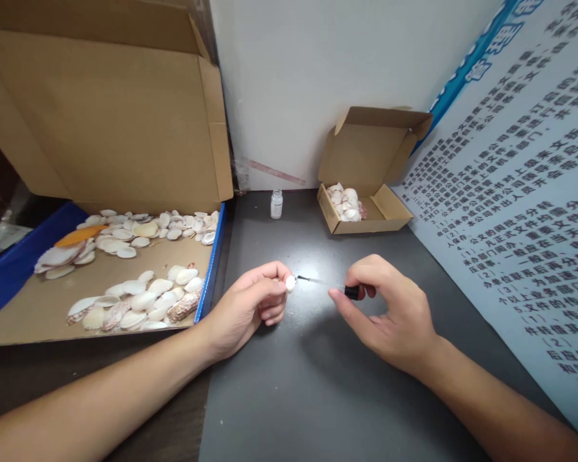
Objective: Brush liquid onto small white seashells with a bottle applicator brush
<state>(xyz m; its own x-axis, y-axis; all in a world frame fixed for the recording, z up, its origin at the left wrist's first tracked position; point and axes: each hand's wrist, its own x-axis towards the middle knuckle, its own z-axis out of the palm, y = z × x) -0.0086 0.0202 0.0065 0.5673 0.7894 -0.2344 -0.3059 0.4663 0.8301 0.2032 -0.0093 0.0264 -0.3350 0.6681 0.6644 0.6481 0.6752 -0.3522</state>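
Note:
Pinched between the thumb and fingers of my left hand (pixel 257 295) is a small white shell (pixel 290 282). My right hand (pixel 390 305) grips the black cap of a thin brush applicator (pixel 350 292). Its clear stem points left, and the dark brush tip is right beside the shell; whether they touch is too small to tell. Behind both hands, a small uncapped bottle (pixel 276 205) with a whitish look stands upright on the dark grey table (pixel 270 398).
At left, a large blue-sided cardboard box (pixel 209 269) with its lid raised holds many shells (pixel 135 301) and an orange piece (pixel 80 235). A small open carton (pixel 376 224) with shells (pixel 345 202) stands at the back right. A printed sheet (pixel 520 192) lines the right side.

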